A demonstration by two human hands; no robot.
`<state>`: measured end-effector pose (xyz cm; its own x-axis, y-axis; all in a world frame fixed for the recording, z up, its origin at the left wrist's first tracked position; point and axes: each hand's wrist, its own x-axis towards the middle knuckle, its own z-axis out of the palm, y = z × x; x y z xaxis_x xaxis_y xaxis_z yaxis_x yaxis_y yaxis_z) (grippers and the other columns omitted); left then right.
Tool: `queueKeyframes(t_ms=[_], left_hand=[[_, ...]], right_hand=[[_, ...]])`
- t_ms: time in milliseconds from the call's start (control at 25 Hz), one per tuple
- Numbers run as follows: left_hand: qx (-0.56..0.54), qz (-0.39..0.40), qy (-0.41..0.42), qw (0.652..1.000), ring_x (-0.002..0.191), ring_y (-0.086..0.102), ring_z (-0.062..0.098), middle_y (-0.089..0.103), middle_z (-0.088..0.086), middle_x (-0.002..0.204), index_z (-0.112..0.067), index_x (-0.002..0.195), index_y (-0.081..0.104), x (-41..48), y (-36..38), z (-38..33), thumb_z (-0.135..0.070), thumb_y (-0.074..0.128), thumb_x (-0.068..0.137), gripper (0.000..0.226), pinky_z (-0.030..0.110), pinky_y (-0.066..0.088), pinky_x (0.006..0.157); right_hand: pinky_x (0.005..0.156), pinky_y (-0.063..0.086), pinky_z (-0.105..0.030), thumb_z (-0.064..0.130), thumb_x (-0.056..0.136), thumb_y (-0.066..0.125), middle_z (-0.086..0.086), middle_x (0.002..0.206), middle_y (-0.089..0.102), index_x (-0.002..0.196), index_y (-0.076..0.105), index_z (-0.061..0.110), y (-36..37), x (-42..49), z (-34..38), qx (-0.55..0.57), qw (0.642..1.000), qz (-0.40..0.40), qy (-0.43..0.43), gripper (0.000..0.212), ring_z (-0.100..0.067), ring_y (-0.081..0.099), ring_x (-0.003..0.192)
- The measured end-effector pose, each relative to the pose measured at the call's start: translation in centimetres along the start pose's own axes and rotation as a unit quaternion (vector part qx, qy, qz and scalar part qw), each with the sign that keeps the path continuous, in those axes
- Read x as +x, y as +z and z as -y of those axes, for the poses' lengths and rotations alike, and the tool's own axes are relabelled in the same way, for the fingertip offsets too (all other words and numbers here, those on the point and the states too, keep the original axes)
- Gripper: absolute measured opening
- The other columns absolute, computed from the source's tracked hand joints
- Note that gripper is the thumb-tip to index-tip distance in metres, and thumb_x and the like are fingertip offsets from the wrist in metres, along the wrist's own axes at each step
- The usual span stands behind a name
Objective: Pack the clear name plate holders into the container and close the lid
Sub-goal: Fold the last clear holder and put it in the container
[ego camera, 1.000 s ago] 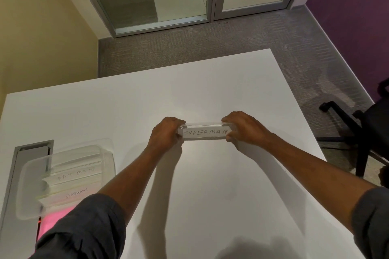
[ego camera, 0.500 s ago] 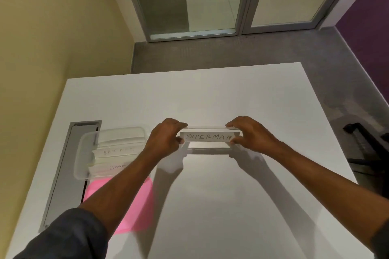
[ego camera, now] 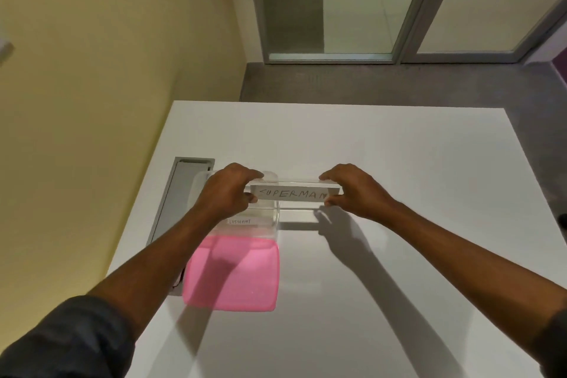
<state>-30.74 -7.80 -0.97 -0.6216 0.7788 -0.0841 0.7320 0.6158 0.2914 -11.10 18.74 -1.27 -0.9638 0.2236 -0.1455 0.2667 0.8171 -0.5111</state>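
A clear name plate holder [ego camera: 293,193] with a paper reading SUPERMAN hangs above the white table, held level at both ends. My left hand [ego camera: 227,193] grips its left end and my right hand [ego camera: 352,190] its right end. Its left end is over the right rim of the clear plastic container [ego camera: 270,224], which stands on the table under my left hand. Inside the container lies another holder labelled ELEPHANT [ego camera: 239,221]; my left hand hides the rest of the contents. The pink lid [ego camera: 233,276] lies flat on the table, just in front of the container.
A grey cable tray slot [ego camera: 178,193] is set into the white table [ego camera: 399,255] at its left edge, beside the container. A yellow wall runs along the left. Grey carpet and glass doors lie beyond the table's far edge.
Both hands have carried the SUPERMAN holder left, from the table's middle to over the container's right rim. The view has swung left, bringing the container and pink lid into full sight.
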Motion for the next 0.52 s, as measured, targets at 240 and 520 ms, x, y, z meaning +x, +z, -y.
queueKeyframes(t_ms=[240,520], left_hand=[[0.024,0.006,-0.025,0.999,0.121,0.065,0.028,0.075,0.004,0.125,-0.027,0.136,0.07,-0.9,-2.3,6.3,-0.024,0.092,0.077,0.063,0.043,0.057,0.092],[0.018,0.018,-0.041,0.999,0.126,0.063,0.032,0.075,0.009,0.131,-0.017,0.132,0.074,-1.3,-1.2,12.2,-0.021,0.096,0.073,0.063,0.046,0.053,0.103]], right_hand=[[0.1,0.052,-0.047,0.028,0.087,0.086,-0.007,0.132,0.067,0.14,0.064,0.016,2.8,5.0,5.8,-0.038,0.999,0.017,-0.021,0.059,-0.029,0.056,0.125],[0.093,0.053,-0.043,0.033,0.081,0.088,-0.008,0.116,0.077,0.133,0.071,0.014,7.4,9.7,9.0,-0.137,0.988,0.006,-0.069,0.057,-0.035,0.068,0.11]])
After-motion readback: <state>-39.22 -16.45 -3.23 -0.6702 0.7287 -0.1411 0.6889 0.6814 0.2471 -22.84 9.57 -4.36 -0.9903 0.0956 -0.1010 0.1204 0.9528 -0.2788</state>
